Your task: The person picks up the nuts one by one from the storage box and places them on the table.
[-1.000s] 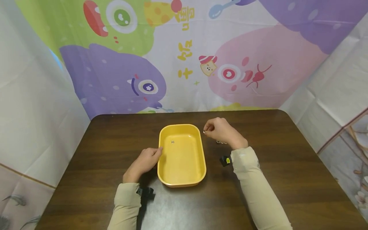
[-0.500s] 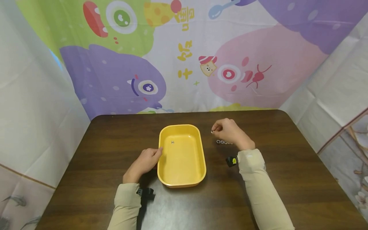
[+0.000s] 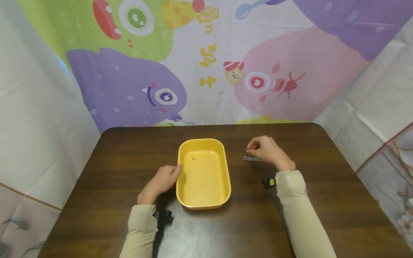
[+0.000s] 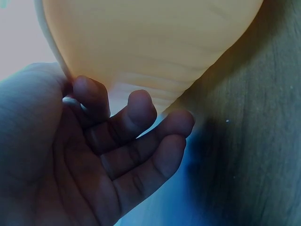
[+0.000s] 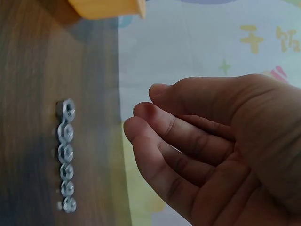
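My left hand (image 3: 164, 179) holds the near-left rim of a yellow rectangular tray (image 3: 204, 206), thumb over the rim. In the left wrist view, that hand's fingers (image 4: 141, 113) curl under the translucent wall. Inside the tray, near its far-left part, lies one small silver nut (image 3: 193, 158). My right hand (image 3: 269, 152) hovers just above a row of several silver nuts (image 3: 249, 158) on the table. A tiny bright nut (image 3: 247, 149) shows at its pinched thumb and finger tips. From the right wrist camera the pinched piece is hidden; the nut row (image 5: 67, 153) lies left of the hand.
The dark wooden table (image 3: 106, 172) has rounded far corners. Behind it hangs a cartoon-print cloth (image 3: 200, 107), with pale cloth (image 3: 368, 104) along the sides. Black wrist cameras (image 3: 268, 183) sit at both cuffs.
My right hand has moved right, from beside the tray to over the row of nuts, with the bright piece at its fingertips. My left hand and the tray stay in place.
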{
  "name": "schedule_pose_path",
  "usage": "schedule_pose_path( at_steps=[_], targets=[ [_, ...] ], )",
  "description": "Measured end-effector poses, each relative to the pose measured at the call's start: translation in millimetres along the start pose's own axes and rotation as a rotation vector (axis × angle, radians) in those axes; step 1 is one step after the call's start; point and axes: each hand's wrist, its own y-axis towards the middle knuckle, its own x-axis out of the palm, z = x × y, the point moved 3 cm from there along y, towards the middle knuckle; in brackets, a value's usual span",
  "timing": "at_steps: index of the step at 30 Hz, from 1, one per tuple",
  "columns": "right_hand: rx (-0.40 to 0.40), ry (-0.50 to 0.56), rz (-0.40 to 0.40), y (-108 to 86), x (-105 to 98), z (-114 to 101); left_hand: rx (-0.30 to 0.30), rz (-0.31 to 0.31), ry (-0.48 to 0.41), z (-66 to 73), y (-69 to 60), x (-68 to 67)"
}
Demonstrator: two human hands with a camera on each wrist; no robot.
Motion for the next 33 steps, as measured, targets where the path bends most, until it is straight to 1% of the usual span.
schedule_pose_path(
  at_steps=[5, 9, 23, 29, 33],
  targets=[
    [0.013, 0.004, -0.005, -0.6, 4.4, 10.3, 0.012, 0.01, 0.011, -0.3, -1.8, -1.4],
    [0.001, -0.006, -0.002, -2.0, 5.9, 19.1, 0.013, 0.01, 0.01, 0.1, -2.5, -1.1],
    [0.043, 0.027, -0.014, -10.1, 1.8, 44.2, 0.002, 0.0, -0.005, 0.2, -0.4, -0.3],
    [0.055, 0.038, -0.019, -14.6, 0.7, 54.4, -0.013, -0.007, -0.006, -0.3, -0.5, -0.7],
    [0.056, 0.046, -0.025, -17.2, -0.2, 59.5, -0.005, -0.006, 0.0, -0.2, -0.8, -1.4]
  ],
)
